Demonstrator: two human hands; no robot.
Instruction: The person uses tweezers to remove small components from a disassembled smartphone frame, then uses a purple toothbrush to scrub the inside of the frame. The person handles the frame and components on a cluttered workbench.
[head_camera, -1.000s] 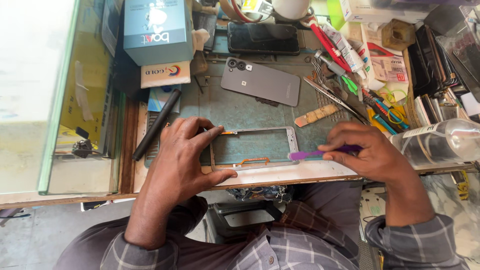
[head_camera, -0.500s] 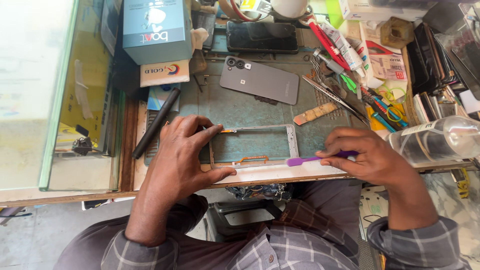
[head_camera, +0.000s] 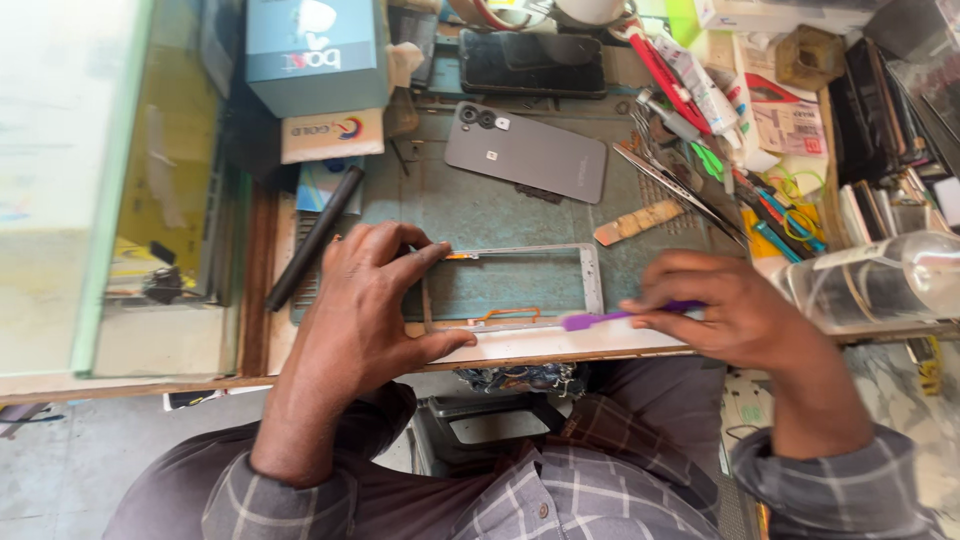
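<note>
A silver phone frame (head_camera: 592, 275) lies flat on the green work mat (head_camera: 480, 210) near the bench's front edge. My left hand (head_camera: 365, 300) grips the frame's left end, thumb on the near rail and fingers over the far rail. My right hand (head_camera: 725, 310) holds a purple plastic pry tool (head_camera: 590, 320), its flat tip touching the frame's near right rail. A grey phone back cover (head_camera: 525, 152) lies face down farther back on the mat.
A dark phone (head_camera: 530, 62) sits behind the cover. Blue and white boxes (head_camera: 315, 50) stand at the back left, a black stylus-like bar (head_camera: 315, 235) beside my left hand. Tweezers, tools and tubes (head_camera: 700, 130) crowd the right, with a clear plastic container (head_camera: 880, 280) beside my right hand.
My right hand has slid the purple tool left and nearer along the frame's near edge. My left hand keeps its hold on the frame.
</note>
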